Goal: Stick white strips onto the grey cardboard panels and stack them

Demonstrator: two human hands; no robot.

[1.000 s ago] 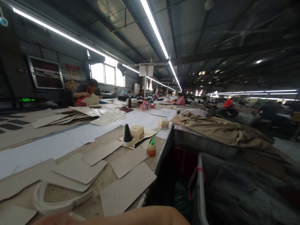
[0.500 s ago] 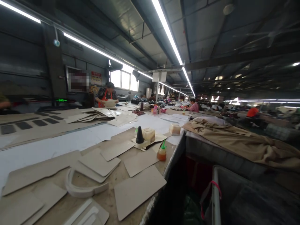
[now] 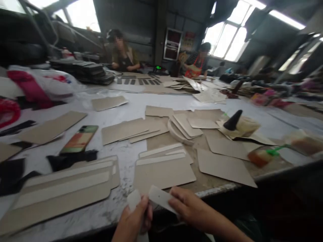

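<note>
At the table's near edge, my left hand (image 3: 133, 218) is closed around a pale strip (image 3: 133, 199) whose rounded end sticks up past the thumb. My right hand (image 3: 188, 206) pinches another pale strip (image 3: 159, 197), which has a small dark dot near its end and points toward my left hand. Just beyond them lies a beige flat piece (image 3: 164, 174) with a white strip along its upper edge. To the left, several similar beige pieces with white strips (image 3: 68, 185) overlap one another.
A phone (image 3: 79, 139) lies at left near black scraps. Farther right are a curved pale band (image 3: 176, 132), a black cone (image 3: 233, 120) and an orange-filled bottle with a green nozzle (image 3: 261, 156). Two people (image 3: 124, 55) work across the table, near a dark stack (image 3: 83, 71).
My view has swung left and down toward the near table edge. Both my hands, out of view before, now show with pale strips in them.
</note>
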